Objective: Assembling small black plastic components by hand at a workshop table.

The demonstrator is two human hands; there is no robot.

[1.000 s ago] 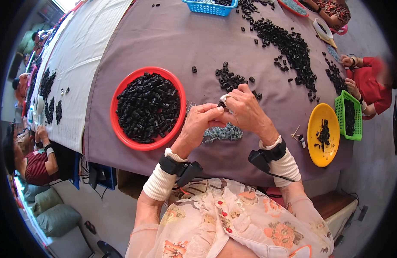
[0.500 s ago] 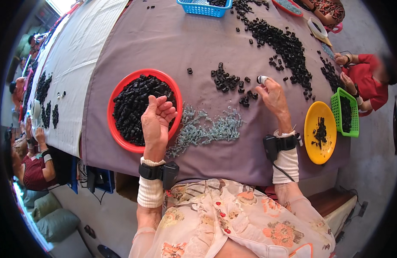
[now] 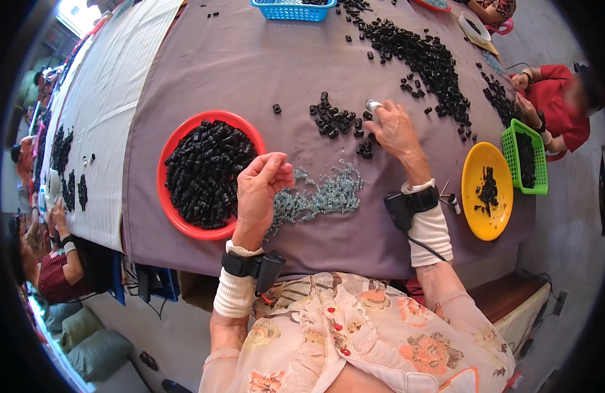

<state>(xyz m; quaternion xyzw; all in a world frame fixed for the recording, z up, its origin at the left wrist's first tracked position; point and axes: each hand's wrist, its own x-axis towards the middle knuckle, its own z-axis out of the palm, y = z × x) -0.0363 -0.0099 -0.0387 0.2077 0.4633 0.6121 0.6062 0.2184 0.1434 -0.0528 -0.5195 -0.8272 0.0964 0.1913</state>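
My left hand (image 3: pixel 258 198) is at the right rim of a red plate (image 3: pixel 163 180) heaped with small black parts (image 3: pixel 207 173). Its thumb and fingers are pressed together; whatever they may hold is hidden. Just right of it lies a loose pile of small pale blue-grey, spring-like pieces (image 3: pixel 329 196). My right hand (image 3: pixel 399 137), a white wrap on one fingertip, reaches to a small cluster of black parts (image 3: pixel 332 119) on the cloth. Its thumb and index finger are apart, beside a few of those parts. Both wrists wear pale cuffs with black strapped devices.
A yellow plate (image 3: pixel 473 203) with some black bits sits at the right, next to a green basket (image 3: pixel 542 177). A blue basket (image 3: pixel 292 12) stands at the far edge. A long heap of black parts (image 3: pixel 427 62) spreads toward a person in red (image 3: pixel 558 105).
My left hand has moved right from over the red plate, its fingers closing together. My right hand has shifted left and forward to the small black cluster.
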